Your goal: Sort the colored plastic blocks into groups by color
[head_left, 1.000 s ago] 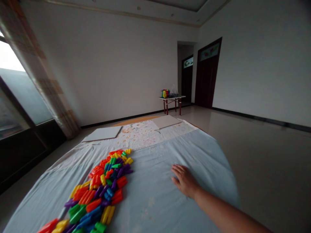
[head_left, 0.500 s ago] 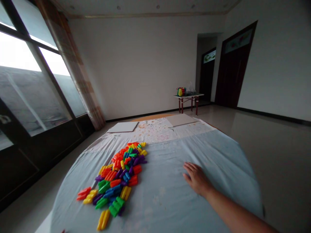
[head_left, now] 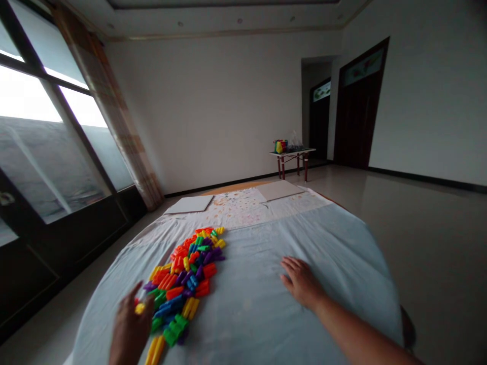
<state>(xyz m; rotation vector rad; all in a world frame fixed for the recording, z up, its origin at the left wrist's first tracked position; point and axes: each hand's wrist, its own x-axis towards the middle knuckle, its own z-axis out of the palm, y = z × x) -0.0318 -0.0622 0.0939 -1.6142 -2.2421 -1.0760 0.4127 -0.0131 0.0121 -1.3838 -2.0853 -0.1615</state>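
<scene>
A long pile of colourful plastic building blocks lies on the left half of the cloth-covered table. My left hand is over the pile's near left edge, its thumb and fingers apart. Between them show a yellow block and a bit of red; the hand hides the rest of these. I cannot tell whether the fingertips touch them. A green block and a long yellow block lie just right of this hand. Palm down on the cloth, my right hand rests with nothing in it.
Two flat boards, a white one and a greyish one, lie at the table's far end. Beyond stands a small table with a colourful bag and clear plastic on it. Windows and a curtain are on the left.
My left hand has come in from the bottom left to the pile's near left blocks. My right hand stays on the cloth. The view has tilted slightly upward.
</scene>
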